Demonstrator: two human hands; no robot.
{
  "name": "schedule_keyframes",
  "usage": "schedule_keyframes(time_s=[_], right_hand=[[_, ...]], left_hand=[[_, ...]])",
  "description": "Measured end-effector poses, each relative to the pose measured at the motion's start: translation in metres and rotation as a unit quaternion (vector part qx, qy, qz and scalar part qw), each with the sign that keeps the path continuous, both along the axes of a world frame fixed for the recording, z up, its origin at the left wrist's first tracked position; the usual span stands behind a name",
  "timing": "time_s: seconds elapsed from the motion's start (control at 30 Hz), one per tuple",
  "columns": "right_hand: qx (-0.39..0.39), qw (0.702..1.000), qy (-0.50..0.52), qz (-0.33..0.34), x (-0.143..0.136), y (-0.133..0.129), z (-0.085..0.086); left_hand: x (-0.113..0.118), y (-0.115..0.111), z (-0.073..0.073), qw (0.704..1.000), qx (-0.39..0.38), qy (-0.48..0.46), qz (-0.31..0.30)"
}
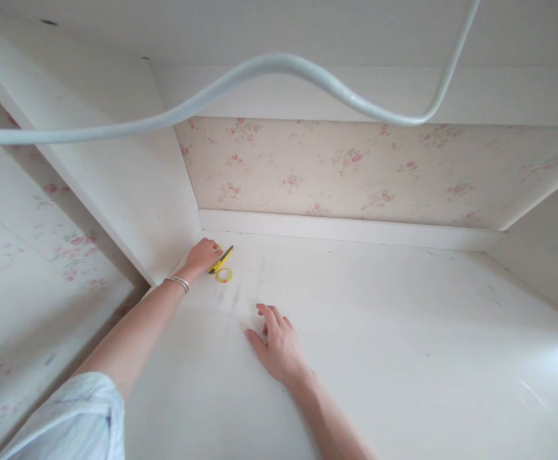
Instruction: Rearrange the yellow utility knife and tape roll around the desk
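My left hand [204, 254], with bracelets at the wrist, reaches to the back left corner of the white surface [355, 319]. Its fingers are closed on a small yellow thing [218, 247], too small to make out. Just right of these fingers lies a yellow and black utility knife [222, 260], slanting up to the right. A yellow ring-shaped roll [224, 275] lies below the knife. My right hand [277, 342] is over the surface, lower and to the right of the roll, with thumb and fingers apart and nothing between them.
A pale cable or tube [279, 62] crosses the upper view in front of the cabinet. White side panels [110, 166] stand at left and right. Floral wallpaper [326, 166] shows behind, above a low white ledge [346, 227].
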State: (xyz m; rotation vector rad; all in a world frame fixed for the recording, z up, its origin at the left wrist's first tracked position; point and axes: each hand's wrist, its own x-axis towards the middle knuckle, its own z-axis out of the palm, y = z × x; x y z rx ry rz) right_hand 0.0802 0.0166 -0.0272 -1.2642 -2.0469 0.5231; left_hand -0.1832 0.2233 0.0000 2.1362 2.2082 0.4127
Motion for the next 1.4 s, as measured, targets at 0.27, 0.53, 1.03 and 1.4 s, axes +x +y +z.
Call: schedule_keyframes(time_s=[0.27, 0.53, 1.03, 1.4], right_hand=[[0.006, 1.000, 0.008, -0.010, 0.000, 0.002, 0.001], [0.006, 1.000, 0.014, -0.006, 0.000, 0.003, 0.001], [0.016, 1.000, -0.002, -0.009, -0.001, 0.003, 0.000], [0.005, 1.000, -0.006, -0.007, -0.001, 0.003, 0.001]], left_hand=[[-0.007, 0.011, -0.011, 0.996, -0.041, -0.050, -0.061], [-0.010, -0.010, -0.017, 0.977, -0.113, -0.056, -0.172], [0.006, -0.006, -0.025, 0.975, -0.100, -0.052, -0.193], [0.016, -0.005, -0.007, 0.980, -0.076, -0.054, -0.175]])
